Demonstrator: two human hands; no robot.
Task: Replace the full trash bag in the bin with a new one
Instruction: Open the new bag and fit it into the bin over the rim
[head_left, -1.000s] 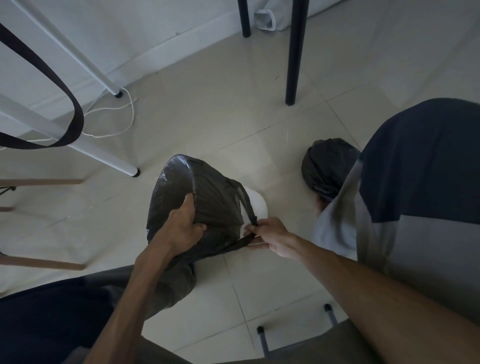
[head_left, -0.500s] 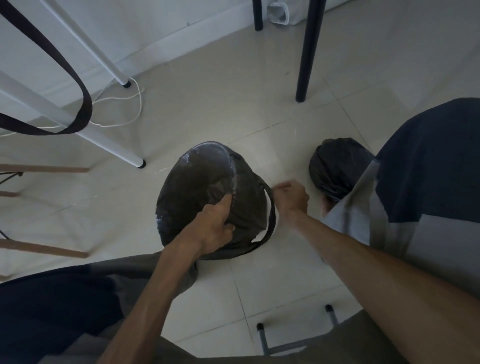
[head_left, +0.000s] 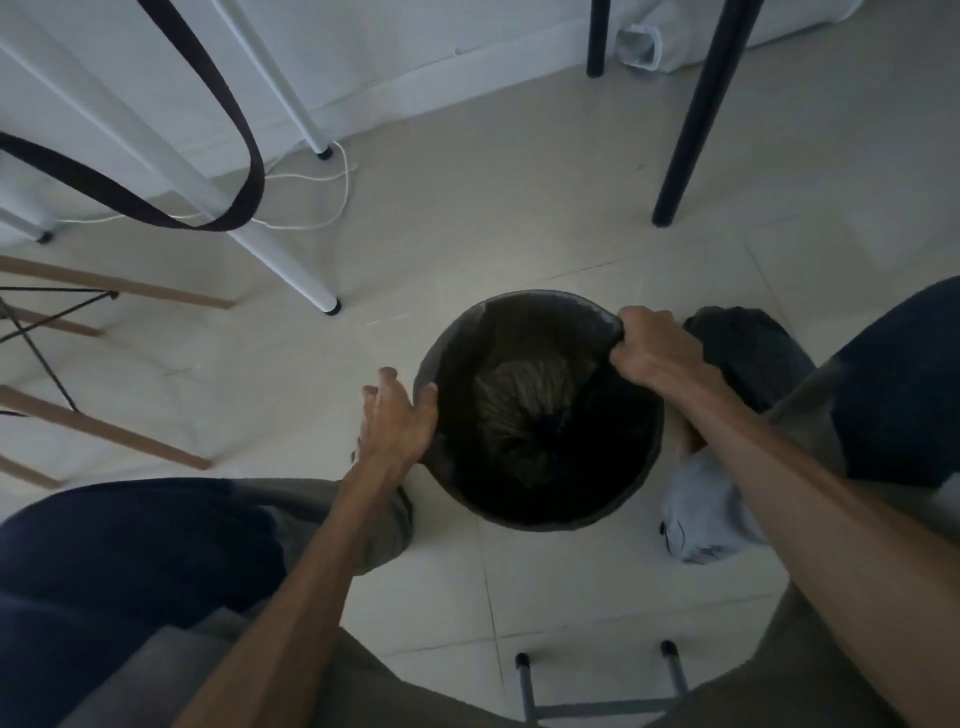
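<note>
Pale floor tiles carry everything that we see, and the light is dim. On them, between our knees, stands the bin, round and dark, and the new bag is already inside it, its edge folded over most of the rim.

We judge this bag to be very light, thin and soft; it wrinkles at the bottom and keeps no shape by itself. Such film is slippery and can tear if it is pulled hard over the rim. The best place to hold it is the edge at the rim, in small pinches, going around the circle.

Our right hand is curled and grips the bag edge at the far right side of the rim. Our left hand has its fingers spread and nearly straight; it touches the outside of the rim on the left and holds nothing.

Just beside the bin on the right, partly behind our right arm, lies the full bag, dark and bulging; probably it is heavier and better lifted by its neck. A pale bundle lies near it.

We can read no brand, label or writing anywhere.
</note>
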